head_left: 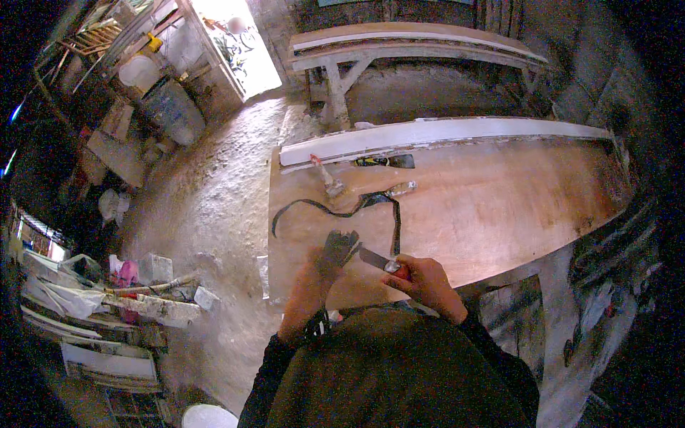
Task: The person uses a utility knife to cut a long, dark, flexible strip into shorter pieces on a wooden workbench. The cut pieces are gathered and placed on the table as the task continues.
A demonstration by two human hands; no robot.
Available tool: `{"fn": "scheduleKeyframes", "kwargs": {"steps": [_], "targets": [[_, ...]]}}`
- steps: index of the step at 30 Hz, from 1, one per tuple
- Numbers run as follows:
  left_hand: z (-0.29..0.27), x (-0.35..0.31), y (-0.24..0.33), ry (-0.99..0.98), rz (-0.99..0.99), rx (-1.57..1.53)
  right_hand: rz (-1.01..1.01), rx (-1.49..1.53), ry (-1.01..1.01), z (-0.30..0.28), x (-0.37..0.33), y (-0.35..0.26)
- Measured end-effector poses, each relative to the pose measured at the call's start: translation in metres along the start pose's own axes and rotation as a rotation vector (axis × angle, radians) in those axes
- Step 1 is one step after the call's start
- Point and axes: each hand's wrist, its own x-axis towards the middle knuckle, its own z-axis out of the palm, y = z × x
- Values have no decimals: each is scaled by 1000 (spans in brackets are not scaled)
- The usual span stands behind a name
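Note:
My left hand (pixel 314 274) is closed around a dark, flat piece (pixel 341 247) with a ragged far edge; its material is hard to make out. In my right hand (pixel 430 284) is a knife (pixel 377 258) with a red handle and a broad grey blade. The blade points left, its tip close beside the dark piece; whether they touch I cannot tell. A long black strip (pixel 327 210) winds over the wooden board (pixel 492 207) beyond my hands, one end near the knife. Next to its bend lies a small pale crumpled thing (pixel 402 188).
A paintbrush (pixel 333 186) and a scraper (pixel 399 162) with a black-and-yellow handle lie on the board. White-painted planks (pixel 457 130) line its far edge. Behind stands a long bench (pixel 335 89). A blue barrel (pixel 175 110) and stacked boards (pixel 107 360) are at left.

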Motion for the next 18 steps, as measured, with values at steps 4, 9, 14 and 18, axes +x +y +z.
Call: {"fn": "scheduleKeyframes", "kwargs": {"steps": [4, 9, 14, 18], "targets": [[19, 3, 1, 44, -63, -70, 13, -25, -16, -9, 10, 6], [22, 2, 45, 58, -63, -201, 12, -48, -46, -15, 22, 19], [21, 19, 49, -129, -453, -227, -48, -128, -13, -28, 33, 26], [30, 28, 36, -105, -298, -443, -90, -129, 8, -36, 45, 31]]}}
